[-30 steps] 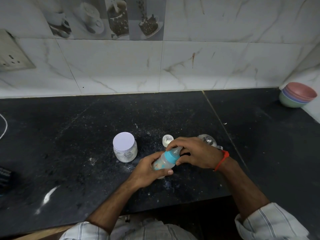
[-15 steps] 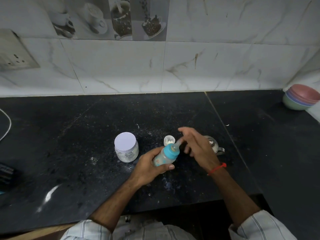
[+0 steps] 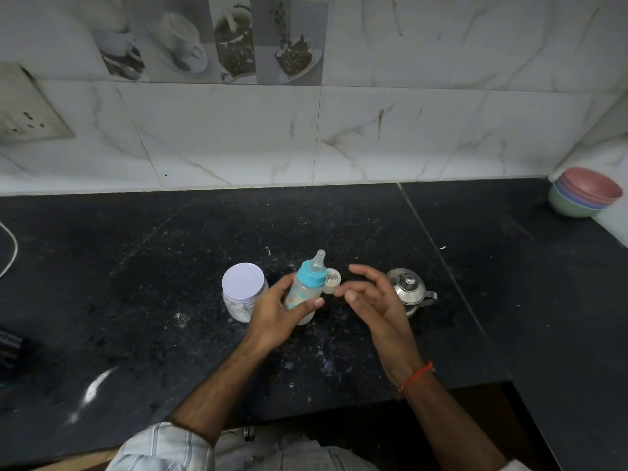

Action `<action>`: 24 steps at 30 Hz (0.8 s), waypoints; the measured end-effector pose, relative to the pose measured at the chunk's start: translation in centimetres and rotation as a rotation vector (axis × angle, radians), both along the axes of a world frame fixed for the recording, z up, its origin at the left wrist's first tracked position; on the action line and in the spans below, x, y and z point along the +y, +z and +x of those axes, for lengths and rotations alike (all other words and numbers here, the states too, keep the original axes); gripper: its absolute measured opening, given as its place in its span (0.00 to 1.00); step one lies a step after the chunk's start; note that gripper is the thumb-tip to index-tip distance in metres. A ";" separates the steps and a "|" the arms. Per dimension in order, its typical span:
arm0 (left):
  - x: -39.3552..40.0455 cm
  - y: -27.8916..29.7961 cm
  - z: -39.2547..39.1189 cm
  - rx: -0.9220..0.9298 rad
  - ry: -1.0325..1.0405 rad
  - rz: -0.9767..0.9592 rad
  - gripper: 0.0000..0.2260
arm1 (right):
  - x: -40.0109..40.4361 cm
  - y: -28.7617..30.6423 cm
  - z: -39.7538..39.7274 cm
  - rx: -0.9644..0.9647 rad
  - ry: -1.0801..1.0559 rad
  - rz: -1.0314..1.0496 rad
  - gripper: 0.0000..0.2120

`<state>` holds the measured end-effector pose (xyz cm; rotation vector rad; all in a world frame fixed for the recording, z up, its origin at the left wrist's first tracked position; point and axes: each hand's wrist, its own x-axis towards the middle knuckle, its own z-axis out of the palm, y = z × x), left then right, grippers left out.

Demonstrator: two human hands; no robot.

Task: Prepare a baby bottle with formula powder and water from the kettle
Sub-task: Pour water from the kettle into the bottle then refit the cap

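Note:
My left hand grips a clear baby bottle with a blue collar and a teat on top, held nearly upright above the black counter. My right hand hovers just right of the bottle, fingers loosely spread, holding nothing. A formula jar with a white lid stands left of the bottle. A small steel kettle sits behind my right hand. A small white cap lies behind the bottle.
Stacked coloured bowls sit in the far right corner. A tiled wall runs along the back, with a socket plate at left. White powder is spilled on the counter near the jar. A white cable shows at the left edge.
My right hand has come off the bottle's blue collar and moved to the right, opening. My left hand has tipped the bottle more upright, exposing the teat.

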<state>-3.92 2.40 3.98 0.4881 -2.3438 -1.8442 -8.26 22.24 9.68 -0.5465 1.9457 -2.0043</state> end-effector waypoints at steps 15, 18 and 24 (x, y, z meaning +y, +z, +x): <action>2.3 2.5 1.2 -0.013 -0.490 0.273 0.24 | -1.1 -0.5 -3.3 -0.103 0.415 -0.037 0.44; 2.3 3.0 0.8 -0.005 -0.509 0.220 0.20 | -1.6 0.2 -3.0 -0.085 0.414 0.033 0.30; 2.9 2.6 0.8 0.087 -0.353 -0.120 0.23 | -4.5 -1.6 -0.4 -0.202 -0.342 0.103 0.14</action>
